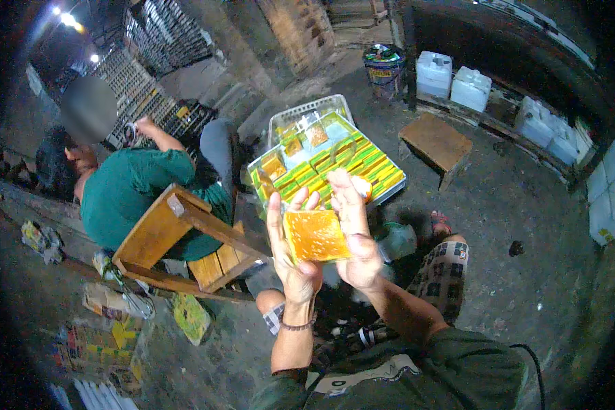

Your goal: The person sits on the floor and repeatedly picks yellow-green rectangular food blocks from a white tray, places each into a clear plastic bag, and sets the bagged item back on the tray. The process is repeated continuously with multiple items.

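Note:
A flat square packet point(318, 236), orange-gold with small white flecks on its face, lies between my two hands. My left hand point(293, 261) holds its left side and lower edge, fingers pointing away from me. Along the right side, my right hand point(361, 251) grips it with the thumb near the edge. Just beyond is a shallow tray point(397, 187) packed with rows of yellow-and-green packets point(307, 177). Several packets near its far left side lie with their orange faces up. Behind my right fingers shows a small white-and-orange object point(363, 188), partly hidden.
A white plastic basket point(310, 105) stands behind the tray. To the left, a person in a green shirt point(138, 179) sits by a wooden chair point(154, 230). At right are a low wooden stool point(434, 141), a full bucket point(384, 69) and white jerrycans point(470, 88).

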Action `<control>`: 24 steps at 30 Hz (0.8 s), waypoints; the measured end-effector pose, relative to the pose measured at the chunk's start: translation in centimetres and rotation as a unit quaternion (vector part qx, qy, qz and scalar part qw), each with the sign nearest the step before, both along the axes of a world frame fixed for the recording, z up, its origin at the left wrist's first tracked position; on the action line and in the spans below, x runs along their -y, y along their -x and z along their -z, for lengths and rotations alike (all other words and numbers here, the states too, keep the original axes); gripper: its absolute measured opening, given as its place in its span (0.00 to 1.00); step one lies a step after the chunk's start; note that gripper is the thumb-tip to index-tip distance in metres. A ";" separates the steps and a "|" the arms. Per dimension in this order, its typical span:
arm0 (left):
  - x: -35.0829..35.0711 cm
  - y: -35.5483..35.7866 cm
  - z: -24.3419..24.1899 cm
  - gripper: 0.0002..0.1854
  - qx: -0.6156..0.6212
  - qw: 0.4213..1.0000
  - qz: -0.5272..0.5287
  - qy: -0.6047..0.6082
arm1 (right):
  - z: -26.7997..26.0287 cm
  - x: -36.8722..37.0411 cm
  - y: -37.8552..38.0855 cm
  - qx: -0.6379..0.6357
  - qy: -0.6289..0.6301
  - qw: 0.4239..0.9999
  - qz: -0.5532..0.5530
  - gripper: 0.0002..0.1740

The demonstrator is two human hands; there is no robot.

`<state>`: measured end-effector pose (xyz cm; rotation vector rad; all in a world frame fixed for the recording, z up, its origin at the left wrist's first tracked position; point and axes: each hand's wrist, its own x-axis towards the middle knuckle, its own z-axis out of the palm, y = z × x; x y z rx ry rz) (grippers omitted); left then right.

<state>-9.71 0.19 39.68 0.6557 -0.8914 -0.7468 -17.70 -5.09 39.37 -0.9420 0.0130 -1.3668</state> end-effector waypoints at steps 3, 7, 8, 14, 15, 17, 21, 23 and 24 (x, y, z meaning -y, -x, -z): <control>0.2 -1.4 1.1 0.53 -0.175 0.984 0.019 0.021 | 0.4 0.0 -0.1 -0.065 0.057 0.988 -0.129 0.59; -1.5 -4.0 2.8 0.42 -0.409 0.897 0.168 -0.003 | 2.1 2.1 1.5 -0.290 0.350 0.887 0.079 0.48; -2.0 -3.9 3.5 0.41 -0.399 0.900 0.171 -0.027 | 2.8 2.1 1.7 -0.317 0.318 0.892 0.059 0.48; -4.4 -1.0 9.2 0.30 -0.422 0.875 0.202 -0.121 | 7.0 1.8 2.9 -0.476 0.329 0.814 0.048 0.38; -4.7 -0.9 10.3 0.28 -0.451 0.862 0.185 -0.137 | 7.9 1.5 3.3 -0.494 0.332 0.802 0.052 0.36; -5.6 -0.6 12.3 0.24 -0.456 0.849 0.207 -0.167 | 10.1 0.9 3.7 -0.482 0.325 0.810 0.075 0.30; -8.0 0.0 15.1 0.23 -0.468 0.800 0.267 -0.265 | 14.9 -0.7 6.8 -0.560 0.327 0.759 0.063 0.15; -9.5 0.5 15.7 0.20 -0.261 0.820 0.247 -0.446 | 16.8 -1.4 7.9 -0.591 0.328 0.733 0.078 0.10; -9.7 0.6 15.9 0.17 -0.050 0.842 0.206 -0.497 | 17.7 -1.9 8.4 -0.589 0.309 0.742 0.080 0.08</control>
